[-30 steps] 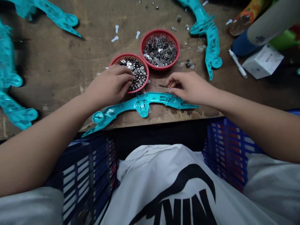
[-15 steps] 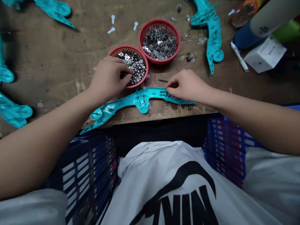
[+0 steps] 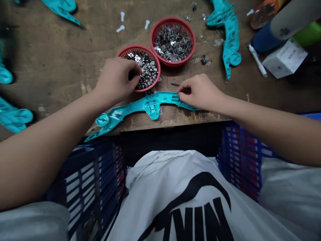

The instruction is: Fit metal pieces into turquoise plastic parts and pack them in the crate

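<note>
A long curved turquoise plastic part point(image 3: 140, 108) lies along the near edge of the wooden bench. My right hand point(image 3: 200, 92) rests on its right end, fingers pinched together at the part; a thin dark pin lies just beyond the fingertips. My left hand point(image 3: 116, 80) is curled over the nearer red basket point(image 3: 126, 52) of small shiny metal pieces, fingertips down among them. Whether they grip a piece is hidden.
A second red basket point(image 3: 172, 23) of metal parts stands behind the first. More turquoise parts lie at the right point(image 3: 229, 36), far left point(image 3: 12, 117) and top left. A white box point(image 3: 284, 58), a pen point(image 3: 257, 62) and rolls sit at right. Blue crates point(image 3: 240, 157) flank my lap.
The view has shifted slightly. My right hand slid left along the turquoise part; the thin pin it held a second ago now lies on the bench. My left hand stays in the basket.
</note>
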Demonstrator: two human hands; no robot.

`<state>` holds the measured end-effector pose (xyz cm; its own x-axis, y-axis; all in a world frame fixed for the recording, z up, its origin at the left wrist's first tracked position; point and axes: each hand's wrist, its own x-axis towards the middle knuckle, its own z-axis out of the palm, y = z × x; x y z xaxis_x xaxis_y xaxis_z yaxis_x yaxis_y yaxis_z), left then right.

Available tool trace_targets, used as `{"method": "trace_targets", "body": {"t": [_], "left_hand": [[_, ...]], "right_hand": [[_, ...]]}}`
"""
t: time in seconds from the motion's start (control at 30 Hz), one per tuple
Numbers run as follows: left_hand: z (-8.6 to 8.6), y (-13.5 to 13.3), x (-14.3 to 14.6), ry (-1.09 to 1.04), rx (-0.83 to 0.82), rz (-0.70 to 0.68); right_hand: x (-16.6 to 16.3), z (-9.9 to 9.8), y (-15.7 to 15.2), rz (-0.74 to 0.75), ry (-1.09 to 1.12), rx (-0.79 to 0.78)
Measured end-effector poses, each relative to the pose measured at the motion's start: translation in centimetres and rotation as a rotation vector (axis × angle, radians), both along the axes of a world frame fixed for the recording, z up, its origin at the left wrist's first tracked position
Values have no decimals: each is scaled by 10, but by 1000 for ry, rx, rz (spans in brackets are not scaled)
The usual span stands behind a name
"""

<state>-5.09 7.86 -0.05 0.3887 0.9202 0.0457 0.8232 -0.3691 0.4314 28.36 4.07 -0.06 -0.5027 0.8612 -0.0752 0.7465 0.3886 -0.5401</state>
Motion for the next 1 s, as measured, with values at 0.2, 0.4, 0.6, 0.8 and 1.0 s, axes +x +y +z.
{"method": "trace_targets", "body": {"t": [0.2, 0.4, 0.6, 0.8, 1.0], "left_hand": [[2, 2, 0, -41, -29, 13], [8, 1, 2, -381, 34, 53], [14, 1, 12, -689, -34, 166], [15, 0, 14, -783, -95, 186], [18, -2, 11, -771, -148, 225]], "right_hand": [[1, -9, 0, 51, 21, 21], [1, -15, -2, 210, -41, 131], [-4, -8, -10, 235, -173, 186], [-6, -1, -10, 194, -224, 139], [2, -6, -7, 274, -154, 165]]}}
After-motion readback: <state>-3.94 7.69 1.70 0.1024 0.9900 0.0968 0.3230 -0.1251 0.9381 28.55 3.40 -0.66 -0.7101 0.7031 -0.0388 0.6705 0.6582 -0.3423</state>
